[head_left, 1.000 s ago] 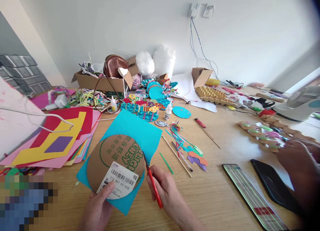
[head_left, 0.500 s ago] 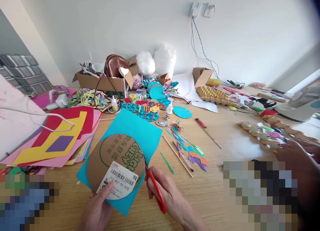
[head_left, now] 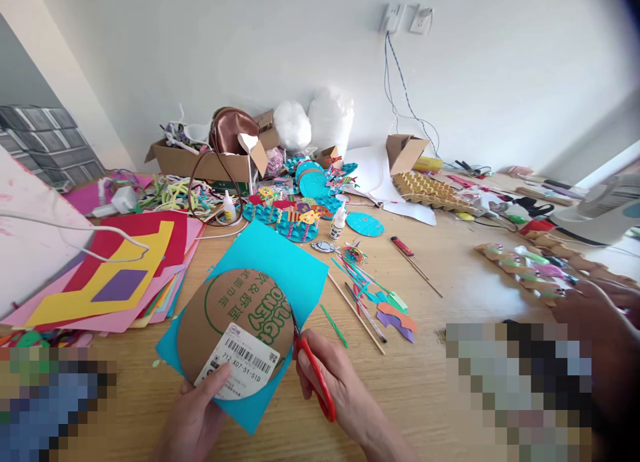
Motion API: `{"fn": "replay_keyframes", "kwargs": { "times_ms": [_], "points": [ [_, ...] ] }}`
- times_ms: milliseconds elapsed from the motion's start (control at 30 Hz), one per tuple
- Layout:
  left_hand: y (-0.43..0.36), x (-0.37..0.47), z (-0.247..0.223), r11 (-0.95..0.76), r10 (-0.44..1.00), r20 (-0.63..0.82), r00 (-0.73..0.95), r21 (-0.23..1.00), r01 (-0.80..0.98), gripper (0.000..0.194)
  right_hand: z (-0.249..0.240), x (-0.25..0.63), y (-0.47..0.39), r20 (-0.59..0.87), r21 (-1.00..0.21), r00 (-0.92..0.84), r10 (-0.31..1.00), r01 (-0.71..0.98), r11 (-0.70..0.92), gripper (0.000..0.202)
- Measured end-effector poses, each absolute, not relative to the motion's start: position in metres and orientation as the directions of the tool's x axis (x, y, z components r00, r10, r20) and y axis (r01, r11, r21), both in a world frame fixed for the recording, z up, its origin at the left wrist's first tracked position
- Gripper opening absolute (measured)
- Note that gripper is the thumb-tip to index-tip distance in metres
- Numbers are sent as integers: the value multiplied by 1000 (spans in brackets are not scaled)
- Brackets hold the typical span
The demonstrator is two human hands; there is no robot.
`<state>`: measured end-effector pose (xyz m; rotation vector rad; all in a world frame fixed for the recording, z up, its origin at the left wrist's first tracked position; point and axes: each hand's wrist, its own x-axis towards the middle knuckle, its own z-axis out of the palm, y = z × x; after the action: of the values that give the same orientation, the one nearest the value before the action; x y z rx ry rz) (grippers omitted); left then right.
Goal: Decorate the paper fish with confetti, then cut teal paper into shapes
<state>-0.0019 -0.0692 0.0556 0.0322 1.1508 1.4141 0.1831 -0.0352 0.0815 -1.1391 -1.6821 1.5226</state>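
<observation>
A round brown cardboard disc with green print and a white barcode label lies against a blue paper sheet. My left hand pinches both at their lower edge, thumb on the label and fingers hidden beneath. Red-handled scissors are in my right hand, its fingers wrapped round the handles. Their blades meet the paper by the disc's right edge, partly hidden by the sheet.
Coloured paper is stacked at left. Glue bottles, sticks and paper scraps lie ahead. At right, another person's hand is beside an egg carton. A cardboard box stands behind.
The disc and blue sheet have shifted slightly right with my left hand. My right hand and the scissors have also moved slightly right.
</observation>
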Motion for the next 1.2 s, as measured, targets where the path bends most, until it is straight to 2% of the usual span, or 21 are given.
{"fn": "replay_keyframes", "kwargs": {
  "times_ms": [333, 433, 633, 933, 1200],
  "points": [
    [-68, -2, 54, 243, 776, -581, -247, 637, -732, 71, 70, 182, -36, 2, -932, -385, 923, 334, 141, 36],
    [-68, -3, 54, 233, 782, -572, -247, 636, -736, 75, 72, 182, -35, -17, -928, -384, 923, 349, 128, 35],
    [-71, -4, 52, 252, 777, -584, -235, 631, -734, 80, 84, 182, -34, -97, -974, -473, 876, 227, 14, 36],
    [-74, -6, 50, 280, 770, -600, -218, 624, -729, 77, 84, 183, -35, -105, -973, -471, 876, 229, 6, 35],
    [-74, -8, 47, 272, 757, -615, -219, 603, -750, 71, 72, 184, -37, 31, -914, -398, 917, 359, 187, 35]
  ]
}}
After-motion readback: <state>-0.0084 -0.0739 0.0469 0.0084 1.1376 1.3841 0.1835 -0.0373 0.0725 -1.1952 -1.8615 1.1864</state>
